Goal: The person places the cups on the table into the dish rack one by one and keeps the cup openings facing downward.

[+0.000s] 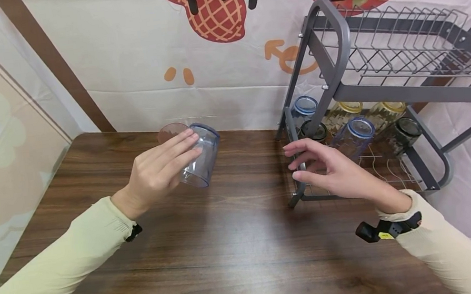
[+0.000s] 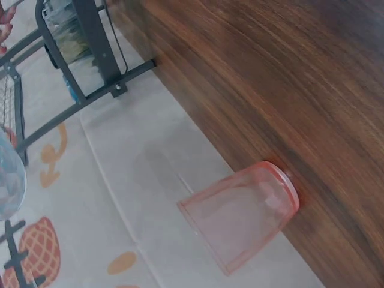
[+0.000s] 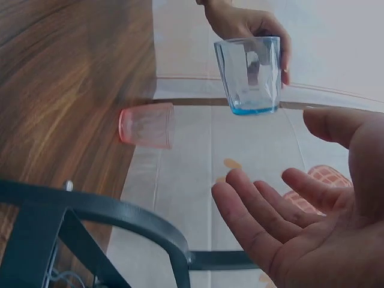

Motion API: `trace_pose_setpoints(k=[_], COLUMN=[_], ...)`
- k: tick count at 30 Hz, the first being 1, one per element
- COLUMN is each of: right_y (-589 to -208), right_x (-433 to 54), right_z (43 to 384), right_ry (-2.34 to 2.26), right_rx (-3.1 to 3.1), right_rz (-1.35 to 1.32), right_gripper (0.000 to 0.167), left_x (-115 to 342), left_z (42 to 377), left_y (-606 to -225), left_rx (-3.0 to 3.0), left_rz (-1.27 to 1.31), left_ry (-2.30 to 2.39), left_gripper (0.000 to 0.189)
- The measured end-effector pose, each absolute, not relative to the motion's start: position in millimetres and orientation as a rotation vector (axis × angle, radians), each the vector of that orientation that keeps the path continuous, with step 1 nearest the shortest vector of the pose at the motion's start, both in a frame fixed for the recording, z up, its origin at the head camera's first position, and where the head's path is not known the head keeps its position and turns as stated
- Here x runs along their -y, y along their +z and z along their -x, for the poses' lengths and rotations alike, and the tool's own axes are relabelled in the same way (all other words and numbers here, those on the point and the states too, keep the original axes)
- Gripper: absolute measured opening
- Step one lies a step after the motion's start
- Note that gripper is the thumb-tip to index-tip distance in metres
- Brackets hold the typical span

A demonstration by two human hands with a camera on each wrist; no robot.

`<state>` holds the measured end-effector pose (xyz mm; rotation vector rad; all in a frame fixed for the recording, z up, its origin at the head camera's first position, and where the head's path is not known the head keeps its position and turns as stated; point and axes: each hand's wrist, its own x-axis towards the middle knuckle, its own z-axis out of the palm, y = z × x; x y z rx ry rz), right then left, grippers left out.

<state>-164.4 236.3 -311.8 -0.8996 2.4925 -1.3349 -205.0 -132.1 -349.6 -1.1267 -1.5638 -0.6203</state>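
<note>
My left hand point(image 1: 153, 170) grips a blue-tinted clear tumbler point(image 1: 203, 157) in the air above the table's left half. The tumbler is tilted, its darker blue end pointing up and away from me. Behind that hand, a pink tumbler point(image 2: 240, 216) stands on the wooden table near the back edge; the head view shows only part of it. Beside the near left corner of the rack, my right hand point(image 1: 328, 170) is held with its fingers spread and slightly bent. Nothing lies in its palm, as the right wrist view shows.
A dark grey two-tier dish rack point(image 1: 411, 92) stands at the right. Its lower tier holds several tumblers, among them a blue-rimmed one point(image 1: 354, 137), yellow-rimmed ones and dark ones. The upper wire basket point(image 1: 406, 47) overhangs them. A printed cloth point(image 1: 131, 57) hangs behind the table.
</note>
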Motion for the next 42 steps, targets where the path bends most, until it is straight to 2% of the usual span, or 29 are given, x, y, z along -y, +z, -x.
trace_pose_setpoints(k=[7,13,23,33,42], right_y=[-314,-317,-324,-331,-341], right_x=[-225,-213,-190,-168,-147], right_z=[163,163,165,167,161], right_ry=[-1.442,-1.529,-1.726,-1.907,-2.158], right_rx=[-2.411,-2.355,-2.241,-1.924,-1.508], right_rz=[0.846,0.801,0.836,0.943,0.816], right_gripper=[0.053,0.057,0.057,0.077,0.088], left_x=[118,105,90,79,70], left_z=[201,200,199,196,195], left_y=[-344,-339,-334,-335,-336], left_rx=[1.473,1.371,1.338,1.313,1.298], left_rz=[1.198,1.247,1.28,1.296,1.309], left_ry=[-0.547,-0.456,-0.414,-0.413,-0.429], left_gripper=[0.024,0.017,0.017,0.021,0.023])
